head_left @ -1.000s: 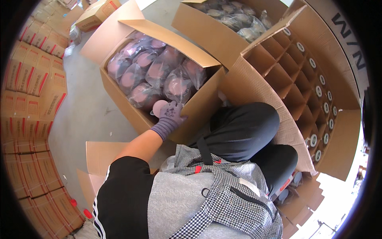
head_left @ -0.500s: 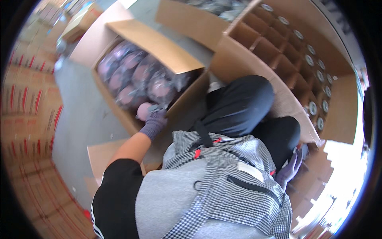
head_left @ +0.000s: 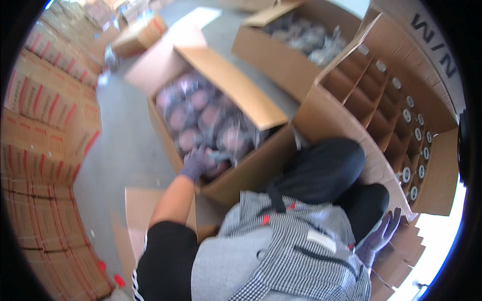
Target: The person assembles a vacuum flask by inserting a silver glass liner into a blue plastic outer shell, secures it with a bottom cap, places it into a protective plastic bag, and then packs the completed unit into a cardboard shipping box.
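My left hand (head_left: 198, 161), in a purple-grey knit glove, reaches into the near corner of an open cardboard box (head_left: 241, 175). Its fingers curl at some clear plastic there; blur hides exactly what they hold. Close beside them lies a dark pinkish round item (head_left: 219, 170). Rows of round, pink-topped items (head_left: 200, 118) in clear plastic wrap fill the rest of the box. Low on the right, my right hand (head_left: 377, 240), gloved alike, hangs beside my knee with its fingers spread and nothing in them.
Right of my knees stands a large carton (head_left: 346, 118) with cardboard dividers; several cells hold things with round white tops (head_left: 406, 174). Another open box (head_left: 281, 52) with plastic-wrapped goods sits beyond. Stacked cartons (head_left: 45, 135) line the left. A loose cardboard flap (head_left: 138, 210) lies near my left arm.
The whole view has shifted, so the boxes appear farther right and lower. My left hand now covers the spot where a pink round end showed beside it. My right hand's fingers have spread.
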Demonstrator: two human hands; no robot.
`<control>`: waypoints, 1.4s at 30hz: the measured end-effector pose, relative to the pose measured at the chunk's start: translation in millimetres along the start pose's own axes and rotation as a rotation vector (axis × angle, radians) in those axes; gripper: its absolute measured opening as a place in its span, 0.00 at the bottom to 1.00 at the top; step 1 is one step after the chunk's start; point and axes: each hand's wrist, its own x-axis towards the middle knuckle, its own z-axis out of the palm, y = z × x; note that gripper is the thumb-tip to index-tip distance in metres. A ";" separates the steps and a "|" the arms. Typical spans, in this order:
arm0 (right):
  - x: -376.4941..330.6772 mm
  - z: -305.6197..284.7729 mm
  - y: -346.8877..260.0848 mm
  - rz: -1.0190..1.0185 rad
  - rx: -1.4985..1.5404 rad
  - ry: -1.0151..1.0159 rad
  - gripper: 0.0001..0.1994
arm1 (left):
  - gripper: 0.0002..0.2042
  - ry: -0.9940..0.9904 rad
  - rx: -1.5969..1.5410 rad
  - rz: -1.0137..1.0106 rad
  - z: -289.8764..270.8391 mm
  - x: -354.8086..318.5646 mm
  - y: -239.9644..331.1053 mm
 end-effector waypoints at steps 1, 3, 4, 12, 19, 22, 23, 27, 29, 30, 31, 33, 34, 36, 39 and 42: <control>1.0 11.5 -6.6 0.011 0.181 -0.094 0.24 | 0.33 0.009 0.038 0.073 -23.9 -3.0 -14.7; 1.1 24.3 -25.3 -0.095 0.256 -0.204 0.24 | 0.34 0.154 -0.278 0.122 -130.9 -30.8 -3.8; 0.1 38.7 -46.7 -0.189 0.172 -0.239 0.24 | 0.33 0.172 -0.241 0.182 -192.7 -59.5 8.9; 8.9 74.2 -146.3 -0.760 0.232 -0.950 0.61 | 0.26 -0.150 -1.862 0.328 -267.4 -91.2 88.5; 70.8 -0.9 -192.7 -0.725 0.174 -0.153 0.26 | 0.24 -1.113 -1.594 0.645 -84.0 -111.5 328.7; 94.0 4.4 -151.8 -0.528 0.116 -0.278 0.10 | 0.21 -0.620 -0.549 0.912 -102.4 -125.7 394.8; 95.1 5.5 -117.6 -0.463 0.203 -0.299 0.07 | 0.20 -0.535 -0.217 0.895 -146.5 -137.2 426.7; 91.2 21.4 -94.1 -0.503 0.263 -0.207 0.07 | 0.32 0.291 -0.810 1.347 -201.7 -93.0 464.8; 90.1 42.2 -134.3 -0.614 0.234 -0.282 0.06 | 0.39 -0.166 -1.063 1.350 -188.0 -58.3 483.4; 90.8 41.2 -147.3 -0.589 0.160 -0.299 0.06 | 0.43 -0.473 -1.312 1.282 -179.9 -50.8 492.6; 95.3 32.5 -139.4 -0.517 0.200 -0.359 0.05 | 0.42 -0.357 -1.180 1.350 -178.7 -51.5 498.1; 106.1 16.5 -120.2 -0.468 0.290 -0.430 0.04 | 0.38 -0.145 -1.047 1.463 -185.5 -67.4 508.0; 114.4 9.1 -107.9 -0.507 0.339 -0.463 0.05 | 0.36 -0.090 -0.971 1.577 -187.8 -67.6 508.7; 124.8 9.5 -72.6 -0.306 0.557 -0.582 0.15 | 0.33 0.086 -0.551 1.919 -215.4 -80.1 525.1; 142.1 29.0 -52.7 -0.032 0.865 -0.664 0.22 | 0.26 -0.099 -1.010 1.994 -204.2 -84.7 539.0; 141.3 10.0 -72.7 -0.390 0.391 -0.511 0.25 | 0.33 -0.546 -1.418 1.415 -190.1 -57.3 544.6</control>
